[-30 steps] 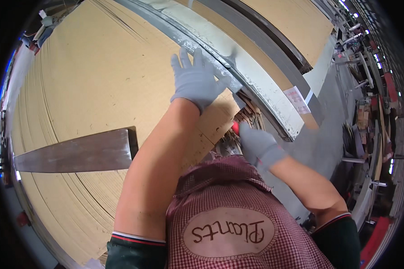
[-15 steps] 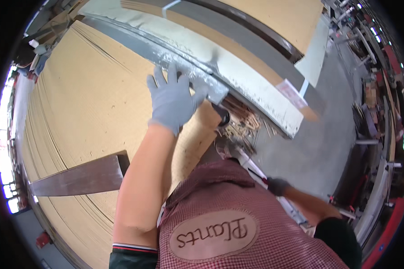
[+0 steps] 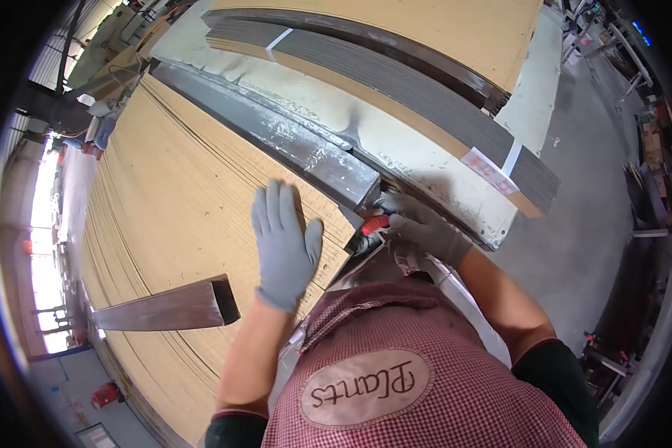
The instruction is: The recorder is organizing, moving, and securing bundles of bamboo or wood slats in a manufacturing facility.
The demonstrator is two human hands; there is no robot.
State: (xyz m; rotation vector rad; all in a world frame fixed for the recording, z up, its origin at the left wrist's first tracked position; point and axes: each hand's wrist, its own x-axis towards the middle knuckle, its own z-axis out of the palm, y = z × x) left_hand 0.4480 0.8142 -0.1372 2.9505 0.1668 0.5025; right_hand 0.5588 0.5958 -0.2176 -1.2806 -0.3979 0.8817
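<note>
Right hand (image 3: pixel 425 230) back up from low beside the apron (image 3: pixel 440 321); now at the cardboard stack's (image 3: pixel 179 216) right-hand corner, fingers wrapped round a red tool (image 3: pixel 375 224), far end unclear. Left hand (image 3: pixel 285 246) lies flat on the cardboard, grasping nothing, now clear of the grey metal bar (image 3: pixel 299 142). Both hands therefore attend one corner, left apparently steadying.
</note>
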